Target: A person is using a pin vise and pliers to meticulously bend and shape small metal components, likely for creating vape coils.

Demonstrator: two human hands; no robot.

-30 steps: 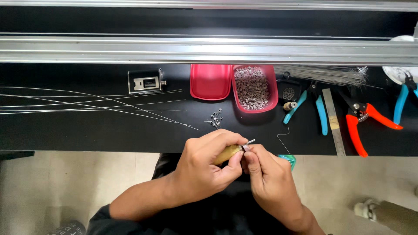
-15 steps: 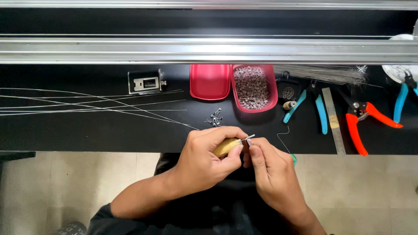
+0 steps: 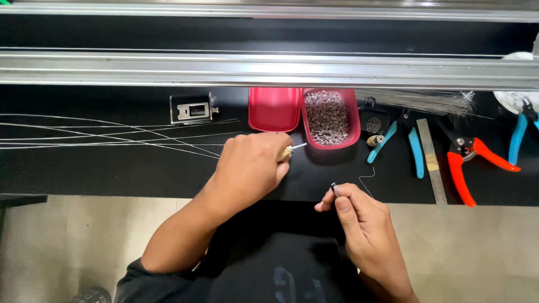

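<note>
My left hand [image 3: 250,165] is closed around a small tool with a yellowish handle [image 3: 287,151]; its thin metal tip points right toward the red tray [image 3: 351,115] of small metal parts. My right hand [image 3: 359,216] pinches a tiny dark metal piece [image 3: 333,188] between thumb and forefinger, near the front edge of the black bench. A short bent wire [image 3: 368,180] lies just right of that hand. The two hands are apart.
A red lid [image 3: 273,109] lies left of the tray. Long thin wires [image 3: 112,134] fan out at left beside a small metal block [image 3: 192,109]. Blue pliers [image 3: 401,140], a steel ruler [image 3: 431,160], red-handled cutters [image 3: 471,160] and more blue pliers [image 3: 519,134] lie at right.
The hands, joined at the bench edge before, have separated. My left hand moved up toward the red tray with the tool; my right hand drew back with the small piece.
</note>
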